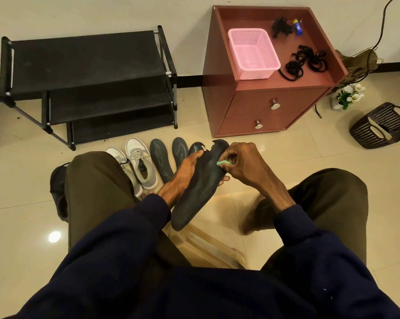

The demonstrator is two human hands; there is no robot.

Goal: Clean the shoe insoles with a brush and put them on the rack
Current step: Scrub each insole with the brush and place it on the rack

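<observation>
My left hand [185, 169] grips a dark worn insole [198, 189] from underneath and holds it tilted between my knees, its torn toe end pointing away. My right hand [239, 165] pinches a small green brush [224, 162] against the insole's upper part. Three more dark insoles lie on the floor ahead: one [160, 161] beside the shoes, another [180, 153] to its right, and a third [195, 148] mostly hidden behind my left hand. The black three-tier shoe rack [86, 65] stands against the wall at the upper left, its shelves bare.
A pair of grey-white sneakers [136, 165] sits left of the insoles. A reddish cabinet [263, 104] holds a pink basket [252, 54] and black laces [305, 62]. A dark slatted basket [381, 125] lies at the right. I sit over a pale stool [206, 249].
</observation>
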